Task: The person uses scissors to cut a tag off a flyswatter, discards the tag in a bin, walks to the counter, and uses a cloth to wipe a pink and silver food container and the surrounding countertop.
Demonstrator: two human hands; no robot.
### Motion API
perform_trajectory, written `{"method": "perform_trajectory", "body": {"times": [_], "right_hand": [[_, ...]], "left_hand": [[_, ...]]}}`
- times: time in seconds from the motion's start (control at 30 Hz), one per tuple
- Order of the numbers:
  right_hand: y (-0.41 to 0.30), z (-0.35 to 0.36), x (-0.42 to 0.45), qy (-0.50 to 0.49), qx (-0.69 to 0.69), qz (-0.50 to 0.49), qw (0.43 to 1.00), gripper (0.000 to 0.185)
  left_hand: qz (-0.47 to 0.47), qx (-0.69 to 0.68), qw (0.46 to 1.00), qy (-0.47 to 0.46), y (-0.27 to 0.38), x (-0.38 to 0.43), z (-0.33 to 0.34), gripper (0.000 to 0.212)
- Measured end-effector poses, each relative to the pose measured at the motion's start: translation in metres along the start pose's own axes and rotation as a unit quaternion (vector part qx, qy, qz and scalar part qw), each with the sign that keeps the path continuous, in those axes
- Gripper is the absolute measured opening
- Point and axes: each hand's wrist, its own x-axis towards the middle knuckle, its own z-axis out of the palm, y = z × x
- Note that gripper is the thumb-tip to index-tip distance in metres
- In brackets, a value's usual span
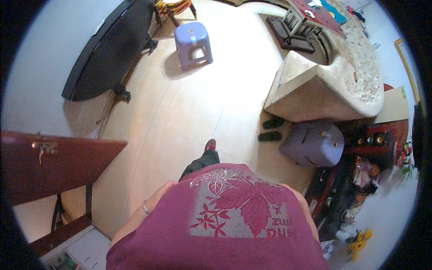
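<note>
The maroon shirt [236, 209] with a leaf print fills the lower middle. At its left side, my left hand [165, 188] shows only in part, past a silvery bracelet [145, 207] on the wrist; its fingers are hidden by the shirt. A narrow edge of my right hand or wrist [289, 189] shows at the shirt's other side, the fingers hidden too. Whether either hand holds anything cannot be seen. Beyond the shirt, one foot in a red striped shoe or slipper [210, 144] and a dark trouser leg [202, 162] are on the pale tiled floor [182, 118].
A blue plastic stool [191, 35] stands ahead, a folded black round table [111, 50] leans at left. At right are a curved stone-like bench [303, 91], dark slippers [271, 136], stacked purple stools [312, 143] and a cluttered dark cabinet [337, 199]. A brown wooden door [60, 165] is near left.
</note>
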Motion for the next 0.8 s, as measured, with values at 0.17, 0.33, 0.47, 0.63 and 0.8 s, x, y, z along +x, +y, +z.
{"method": "perform_trajectory", "body": {"times": [0.17,0.33,0.47,0.63,0.8], "right_hand": [[-0.071,-0.045,0.025,0.032,0.020,0.000,0.999,0.028],[-0.113,-0.097,0.066,0.043,0.075,-0.003,0.996,0.027],[-0.152,-0.146,0.114,0.037,0.110,-0.019,0.993,0.026],[-0.210,-0.230,0.186,-0.013,0.118,-0.066,0.991,0.025],[-0.280,-0.293,0.251,-0.080,0.147,-0.119,0.979,0.024]], "left_hand": [[-0.051,-0.075,0.995,-0.044,0.152,0.085,-0.028,0.041],[-0.115,-0.006,0.992,-0.058,0.101,0.203,-0.075,0.039],[-0.118,0.071,0.988,-0.066,0.125,0.299,-0.083,0.039],[-0.096,0.144,0.984,-0.047,0.208,0.389,-0.068,0.038],[-0.084,0.206,0.974,-0.037,0.286,0.458,-0.066,0.038]]}}
